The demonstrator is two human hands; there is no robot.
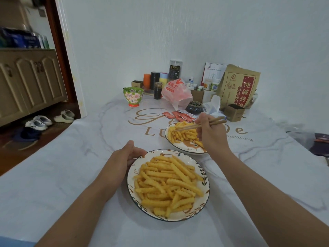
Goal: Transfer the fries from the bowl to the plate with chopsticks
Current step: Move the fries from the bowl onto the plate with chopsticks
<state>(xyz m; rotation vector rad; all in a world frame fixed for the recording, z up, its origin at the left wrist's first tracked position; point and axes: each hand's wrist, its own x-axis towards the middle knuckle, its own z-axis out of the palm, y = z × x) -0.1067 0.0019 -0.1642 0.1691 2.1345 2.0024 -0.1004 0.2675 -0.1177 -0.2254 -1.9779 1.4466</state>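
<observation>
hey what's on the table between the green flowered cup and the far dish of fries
In the head view, red sauce packets lie between the green flowered cup and the far dish of fries, on the marbled table cover with its gold lettering.

Marble-print table (pixel 74 157) bearing two dishes (pixel 204 193)
</observation>
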